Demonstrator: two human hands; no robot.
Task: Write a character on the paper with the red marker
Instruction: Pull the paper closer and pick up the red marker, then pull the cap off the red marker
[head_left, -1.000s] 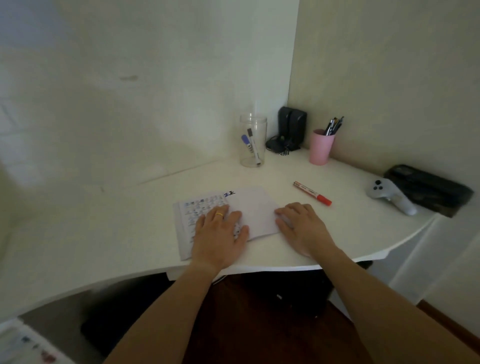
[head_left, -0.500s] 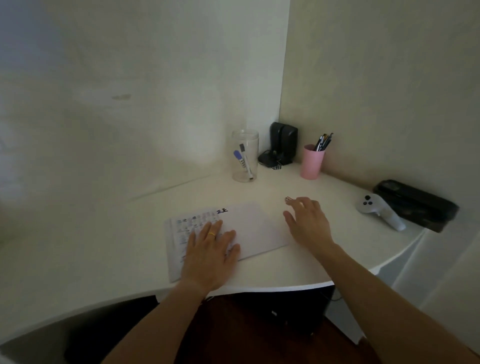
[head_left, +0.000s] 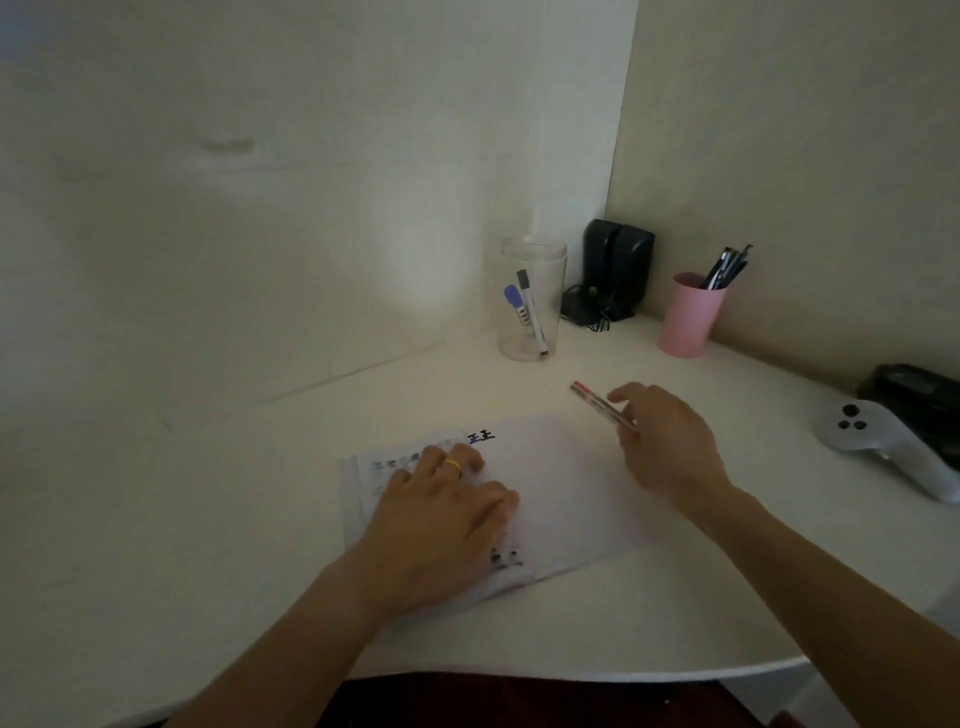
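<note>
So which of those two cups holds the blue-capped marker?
The clear cup, left of the black speakers; the pink cup holds only dark pens.

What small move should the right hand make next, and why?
Probably uncap the red marker before writing. The right hand holds it off the desk beside the paper, apparently capped, though blur leaves this uncertain, while the left hand lies flat on the sheet.

A thin gold ring (head_left: 453, 465) circles one finger of my left hand (head_left: 441, 519). My right hand (head_left: 670, 441) wears nothing. Both my forearms are bare right down to the frame's edge, no sleeves or watch showing.
</note>
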